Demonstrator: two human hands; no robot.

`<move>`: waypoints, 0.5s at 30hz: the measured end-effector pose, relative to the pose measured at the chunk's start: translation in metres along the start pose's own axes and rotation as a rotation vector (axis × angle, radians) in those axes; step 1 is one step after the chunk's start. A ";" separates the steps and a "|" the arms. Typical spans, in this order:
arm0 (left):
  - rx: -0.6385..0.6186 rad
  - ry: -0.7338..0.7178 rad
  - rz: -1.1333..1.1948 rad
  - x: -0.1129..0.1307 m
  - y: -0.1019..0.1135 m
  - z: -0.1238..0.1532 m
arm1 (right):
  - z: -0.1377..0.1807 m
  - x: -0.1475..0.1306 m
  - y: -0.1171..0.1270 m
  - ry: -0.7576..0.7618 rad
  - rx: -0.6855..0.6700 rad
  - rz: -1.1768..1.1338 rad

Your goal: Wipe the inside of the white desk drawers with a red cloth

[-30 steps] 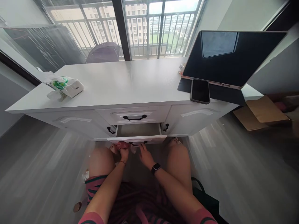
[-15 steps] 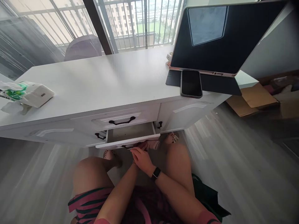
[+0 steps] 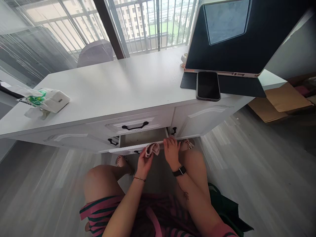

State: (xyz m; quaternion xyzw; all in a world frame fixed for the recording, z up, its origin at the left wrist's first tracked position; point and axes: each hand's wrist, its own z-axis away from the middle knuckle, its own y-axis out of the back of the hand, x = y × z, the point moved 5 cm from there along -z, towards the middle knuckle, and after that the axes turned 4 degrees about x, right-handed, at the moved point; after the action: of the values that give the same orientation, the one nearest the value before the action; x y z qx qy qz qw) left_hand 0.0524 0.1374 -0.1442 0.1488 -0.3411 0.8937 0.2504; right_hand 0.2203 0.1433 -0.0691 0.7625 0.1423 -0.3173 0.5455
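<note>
In my left hand is a crumpled pink cloth, pinched between thumb and fingers in front of the drawer. My right hand has its fingers curled over the top edge of the drawer front at its right end. The white lower drawer stands pulled out, and I see only a bare grey bottom in the part that shows. Its dark handle is partly hidden behind my left hand. Above it, the upper drawer is closed, with a black handle.
On the white cabinet top lie a tissue pack at left and a phone at right, before a tablet on a dark stand. A cardboard box and a dark green bag are on the floor. My knees flank the drawer.
My hands have moved apart. The left has raised the cloth in front of the drawer, while the right has shifted right onto the drawer's edge. The view has shifted slightly.
</note>
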 end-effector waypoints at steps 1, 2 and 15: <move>0.012 -0.023 0.013 0.014 0.007 0.000 | 0.001 -0.001 -0.001 -0.007 0.010 -0.005; 0.025 -0.050 0.029 0.029 0.014 -0.001 | 0.001 -0.001 -0.001 -0.014 0.018 -0.011; 0.029 -0.323 0.034 0.183 0.057 0.032 | 0.019 -0.027 -0.012 0.111 0.094 0.007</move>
State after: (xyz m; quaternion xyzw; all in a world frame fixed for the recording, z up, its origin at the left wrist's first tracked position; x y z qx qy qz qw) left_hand -0.1279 0.1423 -0.0715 0.2882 -0.3667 0.8671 0.1749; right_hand 0.1873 0.1330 -0.0647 0.8041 0.1545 -0.2791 0.5016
